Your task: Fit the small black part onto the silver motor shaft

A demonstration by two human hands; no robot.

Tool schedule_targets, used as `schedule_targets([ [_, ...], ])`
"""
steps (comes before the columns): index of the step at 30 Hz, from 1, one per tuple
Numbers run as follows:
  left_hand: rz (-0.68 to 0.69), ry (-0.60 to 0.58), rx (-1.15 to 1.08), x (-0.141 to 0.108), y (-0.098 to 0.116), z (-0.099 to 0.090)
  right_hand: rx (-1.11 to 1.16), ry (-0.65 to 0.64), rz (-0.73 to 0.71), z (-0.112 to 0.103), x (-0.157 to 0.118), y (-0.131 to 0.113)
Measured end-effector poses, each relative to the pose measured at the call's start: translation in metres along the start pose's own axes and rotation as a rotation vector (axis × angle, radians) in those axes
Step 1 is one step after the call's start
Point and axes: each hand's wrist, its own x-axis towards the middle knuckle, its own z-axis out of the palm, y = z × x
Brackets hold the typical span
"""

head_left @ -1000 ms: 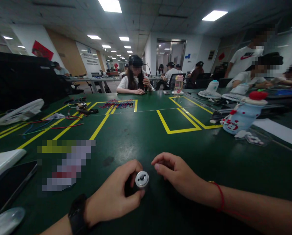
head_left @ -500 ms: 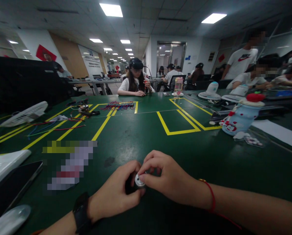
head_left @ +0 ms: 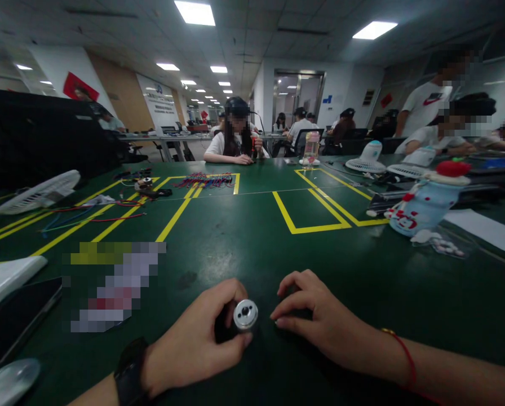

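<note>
Upright in my left hand [head_left: 206, 332] is a small silver metal cylinder that looks like a small motor [head_left: 246, 314]. Its round top face shows a dark centre and small holes. The fingers and thumb wrap its sides, and its lower part is in shadow. My right hand [head_left: 315, 316] is just to the right, apart from the cylinder, with thumb and index tips brought together in a pinch. Whatever may lie between those tips is too small to make out.
Yellow tape [head_left: 320, 229] marks the green table [head_left: 218, 248]. Left lie a blurred packet [head_left: 121, 287], a dark tablet-like slab [head_left: 20, 316] and loose wires [head_left: 117, 217]. A blue bottle [head_left: 425, 203] and small fans [head_left: 366, 158] stand right. A person [head_left: 235, 135] sits opposite.
My right hand has left the top of the metal cylinder and moved right, uncovering its face. My left hand still holds the cylinder.
</note>
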Motion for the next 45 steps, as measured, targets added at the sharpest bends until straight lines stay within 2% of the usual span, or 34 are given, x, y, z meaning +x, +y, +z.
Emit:
schedule_targets([
  [14, 0.0, -0.031, 0.011, -0.001, -0.001, 0.0, 0.026, -0.032, -0.026, -0.005, -0.003, -0.003],
  [18, 0.005, -0.032, 0.003, -0.001, 0.0, -0.001, 0.204, 0.004, 0.017, -0.01, 0.0, -0.002],
  [23, -0.006, -0.04, 0.006, -0.002, 0.0, -0.001, 0.454, 0.115, 0.206, -0.013, 0.004, 0.003],
  [26, -0.017, -0.043, 0.006, -0.002, 0.001, -0.002, 0.41, 0.113, 0.195, -0.01, 0.004, 0.003],
  [32, -0.02, -0.035, 0.004, -0.002, 0.001, -0.002, 0.126, 0.056, 0.026, -0.004, 0.0, -0.004],
  [40, -0.012, -0.025, 0.014, -0.004, 0.0, 0.0, 0.149, 0.096, 0.126, -0.001, -0.005, 0.002],
  [45, -0.018, -0.023, 0.012, -0.004, 0.001, 0.0, 0.05, 0.071, 0.011, -0.001, -0.006, -0.002],
])
